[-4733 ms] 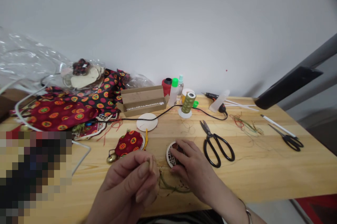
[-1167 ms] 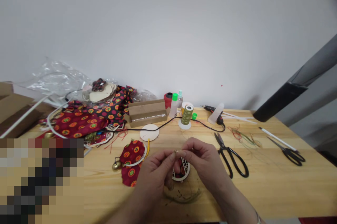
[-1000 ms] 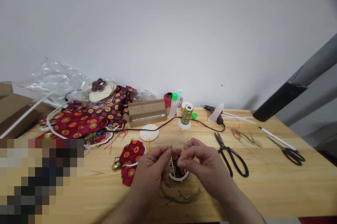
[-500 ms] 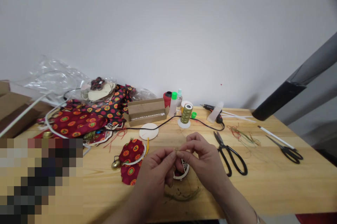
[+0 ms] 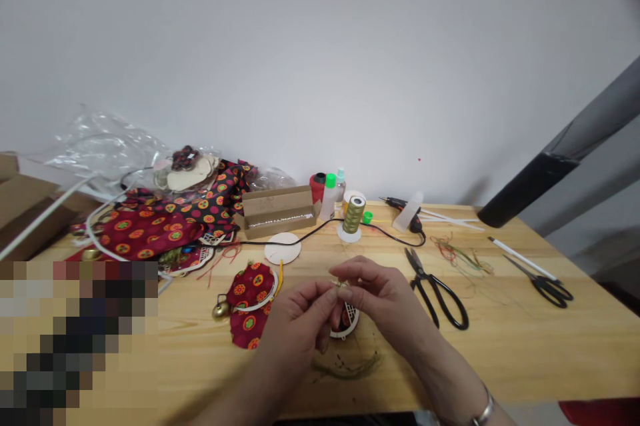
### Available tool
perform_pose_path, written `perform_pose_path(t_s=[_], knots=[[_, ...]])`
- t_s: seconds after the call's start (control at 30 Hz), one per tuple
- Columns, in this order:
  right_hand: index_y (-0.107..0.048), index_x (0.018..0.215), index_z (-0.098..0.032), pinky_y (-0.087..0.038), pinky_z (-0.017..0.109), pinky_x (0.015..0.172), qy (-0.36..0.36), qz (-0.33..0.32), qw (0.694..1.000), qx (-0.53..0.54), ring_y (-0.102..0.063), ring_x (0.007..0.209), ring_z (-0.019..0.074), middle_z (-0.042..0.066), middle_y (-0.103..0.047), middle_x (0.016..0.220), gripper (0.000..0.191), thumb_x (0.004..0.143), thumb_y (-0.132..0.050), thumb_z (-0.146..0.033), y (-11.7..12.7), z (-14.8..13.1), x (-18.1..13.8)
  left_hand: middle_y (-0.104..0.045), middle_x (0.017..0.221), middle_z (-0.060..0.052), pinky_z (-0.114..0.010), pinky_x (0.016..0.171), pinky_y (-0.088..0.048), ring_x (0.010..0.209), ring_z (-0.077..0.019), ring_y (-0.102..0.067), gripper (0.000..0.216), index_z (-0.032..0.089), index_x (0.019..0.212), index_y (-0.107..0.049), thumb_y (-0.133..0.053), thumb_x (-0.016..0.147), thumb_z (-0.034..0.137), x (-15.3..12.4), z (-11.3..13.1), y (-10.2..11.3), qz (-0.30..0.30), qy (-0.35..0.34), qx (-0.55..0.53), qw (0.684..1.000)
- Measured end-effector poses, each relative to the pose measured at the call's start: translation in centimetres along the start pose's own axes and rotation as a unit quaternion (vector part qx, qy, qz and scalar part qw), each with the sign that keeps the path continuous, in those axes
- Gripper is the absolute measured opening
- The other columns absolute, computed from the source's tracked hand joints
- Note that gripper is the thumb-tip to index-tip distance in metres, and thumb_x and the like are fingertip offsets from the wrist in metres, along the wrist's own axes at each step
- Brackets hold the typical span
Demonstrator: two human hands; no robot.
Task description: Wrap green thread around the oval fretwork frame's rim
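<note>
My left hand (image 5: 303, 319) and my right hand (image 5: 380, 293) meet at the fingertips over the table. Both pinch a tiny pale olive piece of thread (image 5: 340, 284), largely covered by the fingers. Under them lies a white lattice-edged disc with dark patterned cloth (image 5: 349, 321), partly hidden by my left hand. A tuft of olive threads (image 5: 350, 367) is on the table just below it. Left of my left hand are round red patterned cloth pieces (image 5: 253, 286) with a white rim and a brass bell (image 5: 221, 308). Black-handled scissors (image 5: 440, 289) lie beside my right hand.
An olive thread spool (image 5: 355, 215), a green-capped bottle (image 5: 329, 196), an open cardboard box (image 5: 280, 211) and a glue gun (image 5: 400, 204) stand along the back. Patterned fabric (image 5: 150, 229) is heaped left. Smaller scissors (image 5: 543, 283) and loose threads (image 5: 463, 256) lie right.
The fingers of my right hand have shifted slightly left and lower over the pinch point. My left hand stays nearly in place, and the things on the table have not moved.
</note>
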State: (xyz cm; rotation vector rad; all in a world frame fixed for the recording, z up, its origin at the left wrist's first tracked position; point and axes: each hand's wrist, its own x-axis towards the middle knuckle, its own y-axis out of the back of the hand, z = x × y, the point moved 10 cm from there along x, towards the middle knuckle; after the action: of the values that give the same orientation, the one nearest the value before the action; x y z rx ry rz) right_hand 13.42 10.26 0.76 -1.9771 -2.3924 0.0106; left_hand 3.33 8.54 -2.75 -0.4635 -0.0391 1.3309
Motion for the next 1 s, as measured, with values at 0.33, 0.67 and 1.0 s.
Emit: perform_pose_path(t_s=[0.33,0.67,1.0], knots=[[-0.075,0.071,-0.021,-0.046,0.023,0.060,-0.033,-0.097,0.991,0.088,-0.055,0.064,0.0099,-0.001,-0.056,0.075,0.006,0.065,-0.076,-0.021,-0.6,0.8,0.3,-0.048,0.047,0.005,-0.019,0.040,-0.019,0.039,-0.0044,-0.031,0.026,0.013,0.057,-0.062,-0.066,0.073,0.033,-0.1,-0.2,-0.4,-0.026,0.033,0.071,0.997],[-0.067,0.061,-0.016,-0.042,0.022,0.056,0.001,-0.025,1.000,0.006,-0.052,0.060,0.0092,-0.002,-0.057,0.066,0.008,0.067,-0.071,-0.016,0.6,0.0,0.3,-0.057,0.057,0.000,-0.019,0.042,-0.021,0.041,-0.0032,-0.030,0.024,0.011,0.063,-0.067,-0.067,0.073,0.033,-0.2,-0.6,-0.9,-0.059,0.060,-0.045,0.995],[-0.060,0.062,-0.016,-0.041,0.022,0.053,-0.028,-0.001,0.998,-0.052,-0.049,0.056,0.0097,-0.003,-0.054,0.059,0.014,0.073,-0.065,-0.024,0.7,0.0,-0.1,-0.061,0.061,-0.004,-0.019,0.041,-0.029,0.043,-0.0058,-0.041,0.023,0.012,0.065,-0.070,-0.064,0.076,0.032,-0.3,-0.5,-0.9,-0.060,0.061,-0.054,0.995]])
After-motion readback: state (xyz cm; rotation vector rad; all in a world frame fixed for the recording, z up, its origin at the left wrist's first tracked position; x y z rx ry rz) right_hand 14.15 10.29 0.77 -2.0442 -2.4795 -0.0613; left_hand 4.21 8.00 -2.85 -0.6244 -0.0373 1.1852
